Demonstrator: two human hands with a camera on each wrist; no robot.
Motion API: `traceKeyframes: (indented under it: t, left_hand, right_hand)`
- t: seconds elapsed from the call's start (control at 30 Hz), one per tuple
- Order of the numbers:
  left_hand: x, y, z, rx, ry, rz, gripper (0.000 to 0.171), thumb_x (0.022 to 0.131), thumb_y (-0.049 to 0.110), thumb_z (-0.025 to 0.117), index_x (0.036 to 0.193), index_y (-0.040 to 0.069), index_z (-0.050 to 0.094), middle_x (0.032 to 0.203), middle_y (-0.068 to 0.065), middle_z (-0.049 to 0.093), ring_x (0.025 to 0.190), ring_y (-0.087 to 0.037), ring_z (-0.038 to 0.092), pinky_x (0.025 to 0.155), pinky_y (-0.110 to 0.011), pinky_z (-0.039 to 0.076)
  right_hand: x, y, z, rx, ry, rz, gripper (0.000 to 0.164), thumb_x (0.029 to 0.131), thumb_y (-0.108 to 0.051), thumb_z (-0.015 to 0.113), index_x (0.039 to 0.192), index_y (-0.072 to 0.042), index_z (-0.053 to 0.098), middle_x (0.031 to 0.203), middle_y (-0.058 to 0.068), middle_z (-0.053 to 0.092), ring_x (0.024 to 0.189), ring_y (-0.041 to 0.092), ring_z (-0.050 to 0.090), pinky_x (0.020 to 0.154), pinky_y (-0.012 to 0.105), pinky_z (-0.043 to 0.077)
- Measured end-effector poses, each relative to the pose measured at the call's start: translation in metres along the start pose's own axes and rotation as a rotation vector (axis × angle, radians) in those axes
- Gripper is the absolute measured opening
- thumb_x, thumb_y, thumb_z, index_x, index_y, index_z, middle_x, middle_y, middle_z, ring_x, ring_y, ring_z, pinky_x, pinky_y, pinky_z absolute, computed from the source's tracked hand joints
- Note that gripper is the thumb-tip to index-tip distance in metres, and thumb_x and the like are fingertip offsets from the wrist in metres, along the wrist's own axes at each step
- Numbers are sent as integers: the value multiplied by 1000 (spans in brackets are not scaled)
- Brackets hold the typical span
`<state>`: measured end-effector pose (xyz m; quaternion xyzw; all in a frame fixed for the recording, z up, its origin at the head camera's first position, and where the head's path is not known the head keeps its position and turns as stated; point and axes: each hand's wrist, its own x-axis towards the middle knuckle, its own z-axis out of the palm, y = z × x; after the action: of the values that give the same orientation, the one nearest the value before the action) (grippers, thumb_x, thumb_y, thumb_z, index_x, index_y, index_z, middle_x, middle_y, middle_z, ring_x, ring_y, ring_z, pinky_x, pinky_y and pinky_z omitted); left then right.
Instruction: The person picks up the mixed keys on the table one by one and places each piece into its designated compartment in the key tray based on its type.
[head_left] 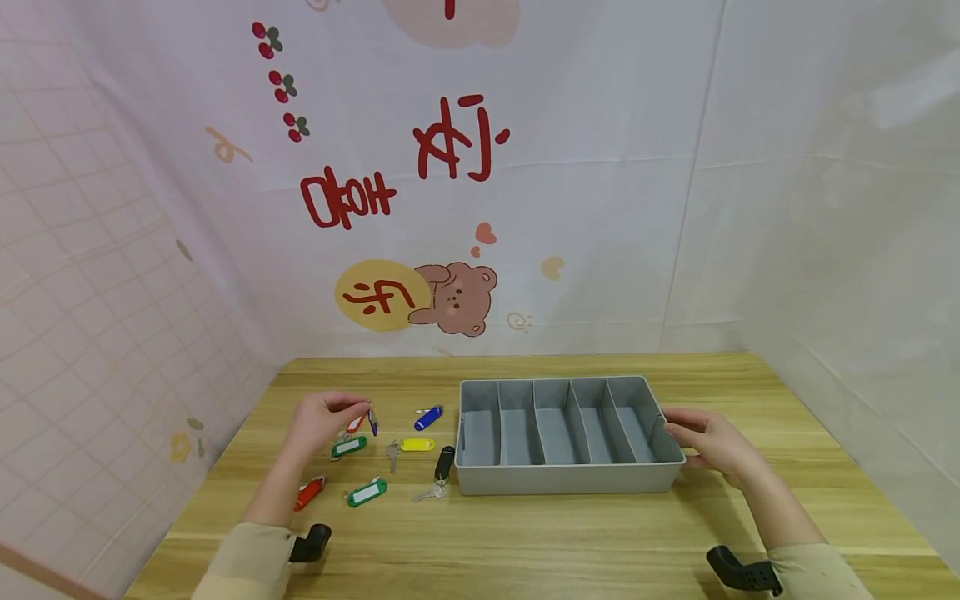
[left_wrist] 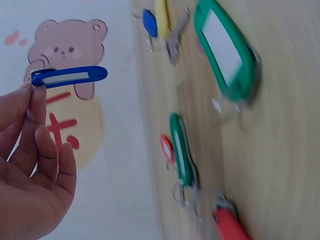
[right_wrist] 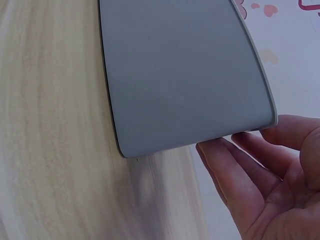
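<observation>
Above the wooden table (head_left: 570, 542), a blue key tag (head_left: 372, 422) hangs from pinched fingertips

At the table's left, the left hand (head_left: 327, 417) pinches that tag by its ring end between thumb and finger, the other fingers loosely curled. Fingertips cover part of the ring; whether a key hangs there cannot be told. In the left wrist view the tag's pale label shows, too indistinct to read.

Near this hand lie an orange-red tag (head_left: 356, 423), small and partly masked in the left wrist view, and a green tag (head_left: 348, 447). Closer to the front lie another green tag (head_left: 367, 492), blurred in the wrist picture, and a red tag (head_left: 308, 493) beside the forearm, cut off there by the lower edge. Towards the tray are a second blue tag (head_left: 429, 417), a yellow tag (head_left: 417, 445) with its key (head_left: 393, 455), and a black tag (head_left: 445, 463) whose metal pieces overlap too much to count.

Over on the right, the right hand (head_left: 708, 443) holds the gray tray (head_left: 562, 480) at its right end, thumb at the rim, fingers against the outside. The front wall hides part of the five compartments' floors. In the right wrist view, one gray wall runs out of frame. Lettering on the hanging cloth (head_left: 600, 208) is cropped at the top.
</observation>
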<state>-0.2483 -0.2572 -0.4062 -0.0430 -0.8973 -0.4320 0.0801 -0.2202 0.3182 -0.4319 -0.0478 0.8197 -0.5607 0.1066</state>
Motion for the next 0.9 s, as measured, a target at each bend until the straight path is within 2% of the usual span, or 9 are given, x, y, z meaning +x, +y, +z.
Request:
traceKeyframes:
  t: [0.17, 0.33, 0.5, 0.7, 0.9]
  left_hand:
    - [-2, 13, 10, -31, 10, -15, 24, 91, 26, 75, 103, 5, 78, 98, -7, 74, 89, -19, 67, 70, -25, 52]
    - [-1, 24, 17, -55, 4, -4, 23, 91, 26, 74, 102, 6, 78, 99, -7, 74, 91, -22, 67, 73, -29, 52]
    - [0, 36, 24, -76, -12, 13, 21, 92, 25, 73, 103, 8, 78, 100, -6, 73, 92, -22, 66, 75, -32, 52]
    - [2, 50, 33, -114, -34, 39, 20, 92, 25, 73, 103, 9, 78, 100, -5, 74, 92, -20, 66, 77, -33, 52]
    - [7, 63, 45, -152, -70, 45, 19, 91, 23, 74, 102, 9, 79, 98, -3, 74, 90, -19, 66, 79, -35, 53]
  right_hand:
    - [0, 0, 0, -36, 15, 9, 54, 103, -17, 55, 143, 15, 37, 137, 36, 47, 106, 19, 62, 73, 34, 57]
    - [0, 0, 0, -54, 18, 14, 56, 104, -19, 53, 144, 15, 35, 139, 36, 45, 110, 25, 61, 73, 35, 56]
    - [-1, 0, 0, -73, 24, 28, 58, 104, -23, 53, 145, 14, 35, 140, 35, 45, 109, 23, 61, 72, 34, 56]
    - [-1, 0, 0, -55, 27, 28, 57, 104, -22, 53, 145, 14, 35, 138, 34, 47, 102, 13, 62, 69, 35, 56]
    - [0, 2, 0, -29, 21, 25, 57, 104, -21, 53, 145, 15, 35, 137, 35, 47, 104, 17, 63, 71, 35, 57]
